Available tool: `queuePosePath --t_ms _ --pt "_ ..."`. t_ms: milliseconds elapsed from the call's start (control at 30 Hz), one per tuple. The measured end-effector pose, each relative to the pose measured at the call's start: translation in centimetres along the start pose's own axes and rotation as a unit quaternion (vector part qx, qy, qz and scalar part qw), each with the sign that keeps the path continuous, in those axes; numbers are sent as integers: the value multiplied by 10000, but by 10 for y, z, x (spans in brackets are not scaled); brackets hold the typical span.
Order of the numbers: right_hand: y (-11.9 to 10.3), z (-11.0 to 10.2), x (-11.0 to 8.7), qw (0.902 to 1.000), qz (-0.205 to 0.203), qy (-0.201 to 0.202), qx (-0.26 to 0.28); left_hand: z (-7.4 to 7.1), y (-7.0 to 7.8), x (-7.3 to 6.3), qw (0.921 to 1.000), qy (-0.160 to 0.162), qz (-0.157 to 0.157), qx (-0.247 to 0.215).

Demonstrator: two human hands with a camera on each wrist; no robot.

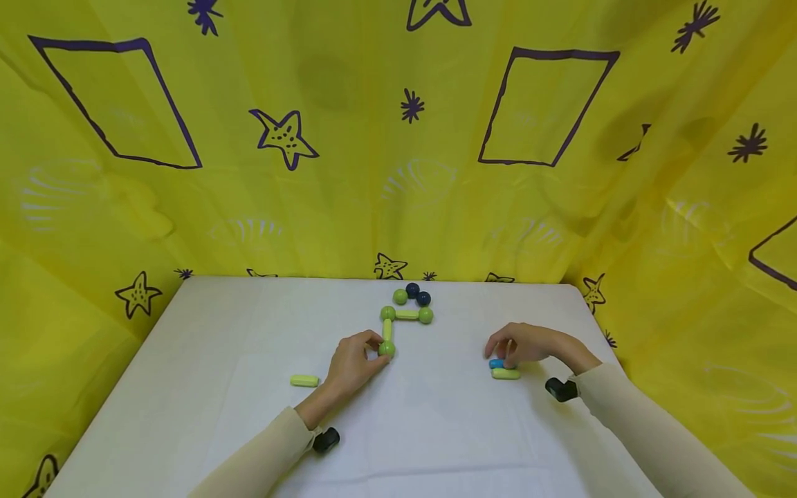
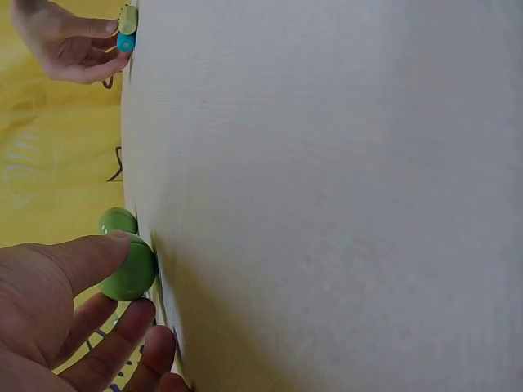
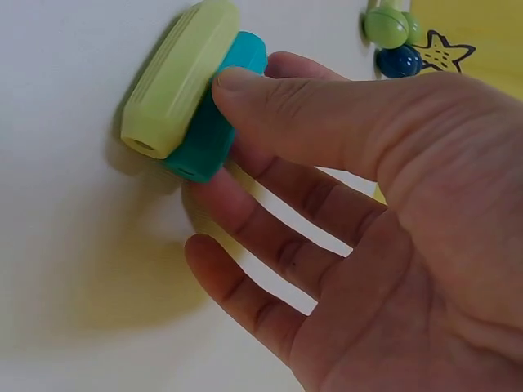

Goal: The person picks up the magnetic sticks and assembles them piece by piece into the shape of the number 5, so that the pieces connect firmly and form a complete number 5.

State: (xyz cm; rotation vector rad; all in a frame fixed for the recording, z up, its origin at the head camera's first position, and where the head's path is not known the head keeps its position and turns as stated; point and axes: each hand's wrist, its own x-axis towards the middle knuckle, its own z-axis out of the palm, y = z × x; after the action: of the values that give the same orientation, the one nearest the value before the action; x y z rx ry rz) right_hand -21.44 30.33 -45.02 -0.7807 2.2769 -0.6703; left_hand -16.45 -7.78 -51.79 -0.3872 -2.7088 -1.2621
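Glossy plastic green balls (image 2: 133,273); smooth, duller plastic sticks (image 3: 181,79).

Green balls (image 1: 425,315), four; navy balls (image 1: 423,299), two; balls in all, six. Yellow sticks (image 1: 304,381), four; blue stick (image 1: 496,363), one; sticks in all, five. Left hand (image 1: 353,363), one; right hand (image 1: 524,342), one; hands in all, two. Sleeves (image 1: 644,415), two. Wrist cameras (image 1: 326,440), two. Table (image 1: 218,325), one.

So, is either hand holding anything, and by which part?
The left hand pinches the nearest green ball by its sides; the right hand pinches the blue stick by its long sides.
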Motion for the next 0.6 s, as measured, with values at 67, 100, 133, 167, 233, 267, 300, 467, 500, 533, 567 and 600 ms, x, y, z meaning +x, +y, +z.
queuePosePath --t_ms 67,100,133,167,233,267,300,467,500,533,567,600 --pt "1 1 0 10000 40 14 20 0 0 0 10000 -1 12 -14" --pt "1 2 0 10000 68 29 36 0 0 0 10000 -1 14 -22" --pt "2 3 0 10000 69 48 43 1 -1 0 10000 -1 22 -30" --pt "3 3 0 9999 91 64 51 1 -1 0 10000 -2 22 -36" --pt "4 4 0 9999 91 90 61 1 -1 0 10000 2 23 -52" --pt "4 4 0 9999 73 104 50 1 -1 1 10000 5 19 -60" --pt "5 5 0 9999 58 117 46 1 -1 1 10000 11 12 -64" --pt "7 5 0 9998 -45 179 -22 1 -2 1 10000 16 10 -7" --pt "7 6 0 9998 -27 184 -26 1 -2 1 10000 12 9 6" --pt "7 6 0 9998 -12 194 -26 1 -2 1 10000 7 -1 15" --pt "8 7 0 9998 10 205 -39 1 -2 0 10000 6 -9 20" --pt "8 7 0 9998 -11 215 -56 1 -2 0 10000 6 -10 28"
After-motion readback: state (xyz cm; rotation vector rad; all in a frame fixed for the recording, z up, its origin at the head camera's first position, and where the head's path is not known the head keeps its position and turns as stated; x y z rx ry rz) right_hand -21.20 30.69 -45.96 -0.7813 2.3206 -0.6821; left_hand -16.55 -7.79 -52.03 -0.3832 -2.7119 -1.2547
